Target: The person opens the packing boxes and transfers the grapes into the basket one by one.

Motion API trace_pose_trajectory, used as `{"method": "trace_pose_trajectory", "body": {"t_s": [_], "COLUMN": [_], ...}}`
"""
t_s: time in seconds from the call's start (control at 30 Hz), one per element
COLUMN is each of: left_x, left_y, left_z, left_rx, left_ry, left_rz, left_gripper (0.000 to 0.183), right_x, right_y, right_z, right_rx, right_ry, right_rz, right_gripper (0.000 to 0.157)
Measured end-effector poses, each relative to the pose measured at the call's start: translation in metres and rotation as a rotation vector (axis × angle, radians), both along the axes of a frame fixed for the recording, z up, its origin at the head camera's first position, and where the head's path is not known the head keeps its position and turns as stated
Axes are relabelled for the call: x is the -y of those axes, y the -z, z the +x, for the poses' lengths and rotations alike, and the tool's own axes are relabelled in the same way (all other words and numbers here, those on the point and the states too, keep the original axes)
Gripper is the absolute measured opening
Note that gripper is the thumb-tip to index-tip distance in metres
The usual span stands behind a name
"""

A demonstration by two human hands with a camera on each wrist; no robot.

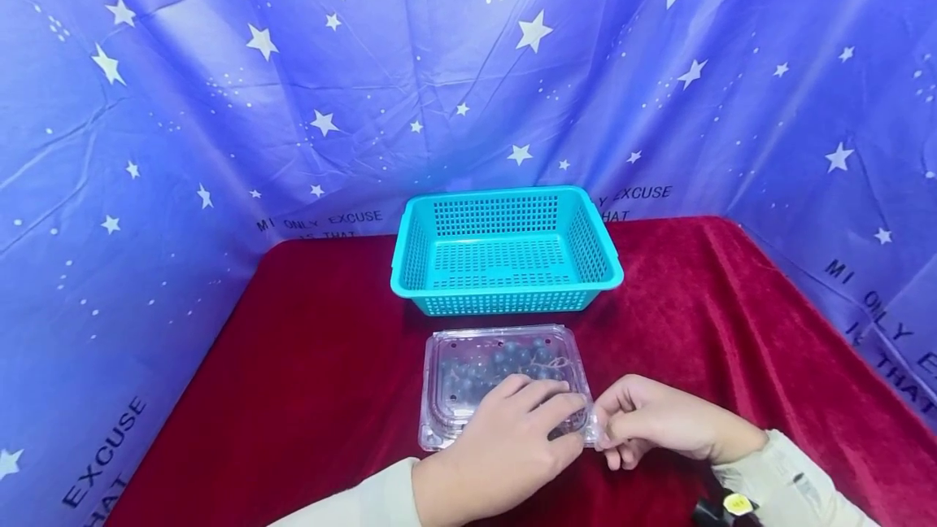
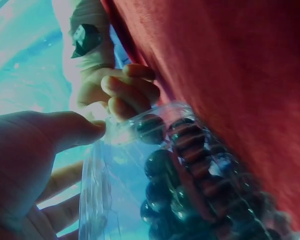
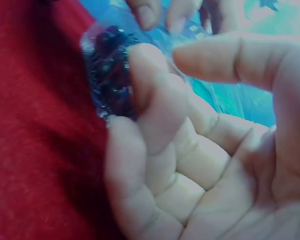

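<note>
Clear plastic clamshell (image 1: 476, 372) of dark grapes (image 1: 520, 356) sat before turquoise basket (image 1: 505, 301), right hand (image 1: 651, 421) pinching its near-right corner, left hand (image 1: 508, 454) resting extended on top; judged light, flexible, slick, best held by rim.

The red-draped table (image 1: 315, 348) carries 1 turquoise basket (image 1: 505, 302) — and, just in front, 1 clear plastic box (image 1: 430, 389).

Basket (image 1: 512, 293) turquoise, box (image 1: 429, 397) clear, grapes (image 1: 521, 354) dark blue-black, cloth (image 1: 307, 364) deep red, backdrop (image 1: 410, 63) blue-violet with white stars, dots and black lettering, sleeves (image 1: 373, 501) cream.
</note>
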State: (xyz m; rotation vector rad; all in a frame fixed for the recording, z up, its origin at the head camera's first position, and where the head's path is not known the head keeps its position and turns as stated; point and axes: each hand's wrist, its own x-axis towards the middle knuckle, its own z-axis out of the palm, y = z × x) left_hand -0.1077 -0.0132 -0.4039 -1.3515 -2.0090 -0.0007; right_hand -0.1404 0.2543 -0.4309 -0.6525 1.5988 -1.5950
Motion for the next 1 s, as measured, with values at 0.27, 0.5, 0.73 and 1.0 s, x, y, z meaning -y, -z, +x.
{"method": "trace_pose_trajectory", "body": {"t_s": [0.27,0.5,0.73,1.0], "left_x": [0.013,0.021,0.030,0.033], "left_y": [0.002,0.000,-0.002,-0.002], "left_z": [0.001,0.002,0.002,0.002], "left_rx": [0.016,0.045,0.080,0.064], "left_ry": [0.020,0.023,-0.003,-0.019], "left_rz": [0.020,0.050,0.056,0.054], "left_gripper": [0.009,0.010,0.010,0.011], "right_x": [0.010,0.016,0.020,0.015], "right_y": [-0.014,-0.012,-0.011,-0.008], "right_z": [0.015,0.020,0.018,0.016], "right_rx": [-0.004,-0.017,-0.051,-0.082], "right_ry": [0.097,0.168,0.202,0.181], "right_rz": [0.125,0.159,0.183,0.165], "right_gripper": [0.024,0.025,0.022,0.021]}}
